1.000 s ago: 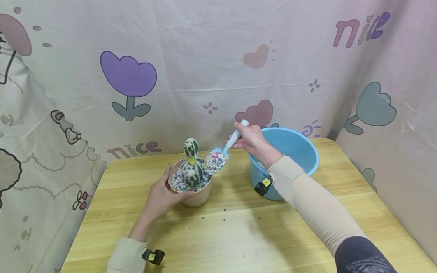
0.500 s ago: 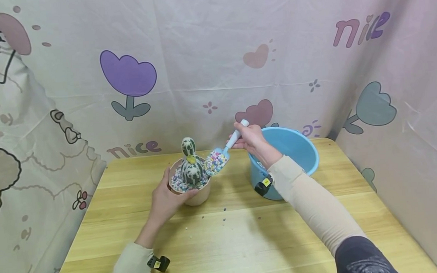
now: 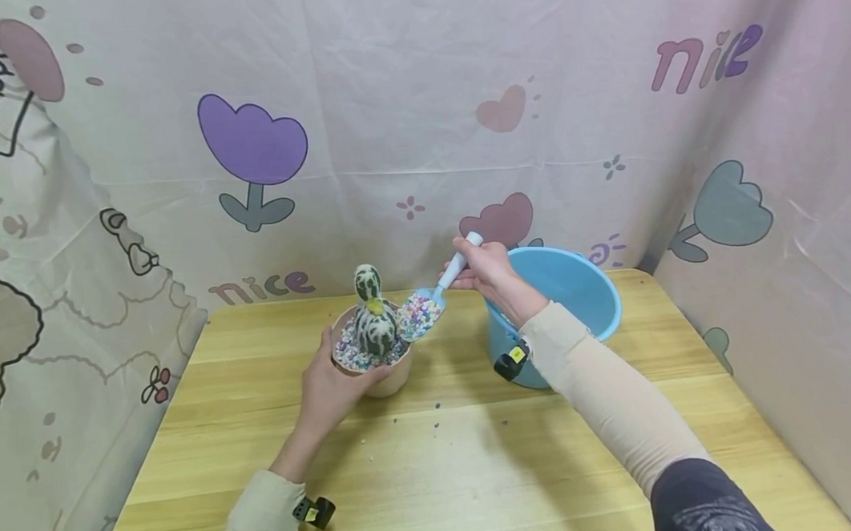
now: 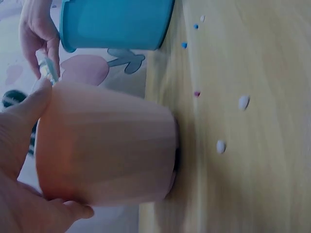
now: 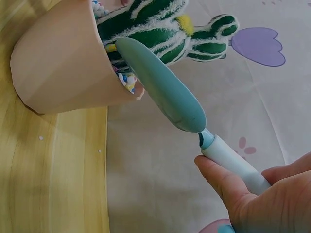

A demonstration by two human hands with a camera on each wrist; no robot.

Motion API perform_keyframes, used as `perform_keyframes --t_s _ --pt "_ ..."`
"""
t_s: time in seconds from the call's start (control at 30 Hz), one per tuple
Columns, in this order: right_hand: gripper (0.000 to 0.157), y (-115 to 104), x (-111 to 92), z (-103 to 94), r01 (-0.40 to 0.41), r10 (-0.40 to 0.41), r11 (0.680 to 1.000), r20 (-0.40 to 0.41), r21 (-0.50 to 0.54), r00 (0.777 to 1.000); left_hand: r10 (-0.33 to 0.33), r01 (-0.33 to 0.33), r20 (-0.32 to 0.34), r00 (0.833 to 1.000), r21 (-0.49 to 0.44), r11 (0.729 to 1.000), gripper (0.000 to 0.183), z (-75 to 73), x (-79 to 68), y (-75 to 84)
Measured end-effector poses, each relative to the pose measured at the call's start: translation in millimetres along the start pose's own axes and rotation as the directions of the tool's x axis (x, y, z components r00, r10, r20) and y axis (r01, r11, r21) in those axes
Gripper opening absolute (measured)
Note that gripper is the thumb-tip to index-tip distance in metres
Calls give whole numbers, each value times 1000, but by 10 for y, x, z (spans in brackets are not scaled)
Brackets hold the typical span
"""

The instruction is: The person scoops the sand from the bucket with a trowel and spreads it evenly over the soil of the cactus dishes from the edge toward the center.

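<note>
A peach flowerpot [image 3: 394,379] stands on the table with a green-and-white cactus [image 3: 375,332] in it and multicoloured pebbles [image 3: 348,354] around the cactus. My left hand [image 3: 334,392] grips the pot from its left side, thumb along the near rim; the left wrist view shows fingers and thumb about the pot [image 4: 112,145]. My right hand [image 3: 494,270] holds a small blue shovel [image 3: 441,290] by its pale handle. The blade, heaped with coloured pebbles, slopes down to the pot's right rim. In the right wrist view the shovel's underside [image 5: 165,87] shows, its tip over the pot's opening.
A blue bucket [image 3: 578,281] stands right of the pot, behind my right forearm, which hides part of it. Several loose pebbles [image 4: 244,102] lie scattered on the wooden table [image 3: 437,489]. A printed cloth [image 3: 389,123] hangs behind and at both sides.
My left wrist has shifted slightly right while the hand stays on the flowerpot. The cactus has wobbled slightly. The right hand and the loaded shovel have stayed almost still.
</note>
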State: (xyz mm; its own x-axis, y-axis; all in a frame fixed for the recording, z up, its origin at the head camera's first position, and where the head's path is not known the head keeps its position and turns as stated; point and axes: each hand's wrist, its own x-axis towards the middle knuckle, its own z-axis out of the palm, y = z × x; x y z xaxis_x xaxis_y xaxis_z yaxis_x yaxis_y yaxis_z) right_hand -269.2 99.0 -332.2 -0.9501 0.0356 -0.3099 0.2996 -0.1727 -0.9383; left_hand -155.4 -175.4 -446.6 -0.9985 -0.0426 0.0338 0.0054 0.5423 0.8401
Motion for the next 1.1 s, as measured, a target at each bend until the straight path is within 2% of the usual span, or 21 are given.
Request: perform_keyframes --t_s 0.2,0.37,0.5,0.67,0.87,1.1 --pt "53 -6 4 8 3 -3 1000 6 2 1000 25 -31 144 989 36 999 149 -176 85 -70" --pt "55 -15 -9 14 2 -1 1000 1 -2 1000 70 -76 199 977 24 997 143 -289 172 -141" --pt "54 -16 -22 11 -3 3 1000 -4 -5 1000 95 -94 225 970 -16 995 138 -297 195 -166" --pt "54 -11 -25 10 0 0 1000 -5 -9 1000 95 -92 195 976 -23 996 137 -245 165 -168" --pt "54 0 -20 13 6 -6 1000 -11 -23 1000 62 -63 134 989 0 998 137 -158 88 -129" --pt "52 4 -27 16 13 -13 999 -21 -37 1000 60 -60 32 998 -2 998 130 -45 11 -62"
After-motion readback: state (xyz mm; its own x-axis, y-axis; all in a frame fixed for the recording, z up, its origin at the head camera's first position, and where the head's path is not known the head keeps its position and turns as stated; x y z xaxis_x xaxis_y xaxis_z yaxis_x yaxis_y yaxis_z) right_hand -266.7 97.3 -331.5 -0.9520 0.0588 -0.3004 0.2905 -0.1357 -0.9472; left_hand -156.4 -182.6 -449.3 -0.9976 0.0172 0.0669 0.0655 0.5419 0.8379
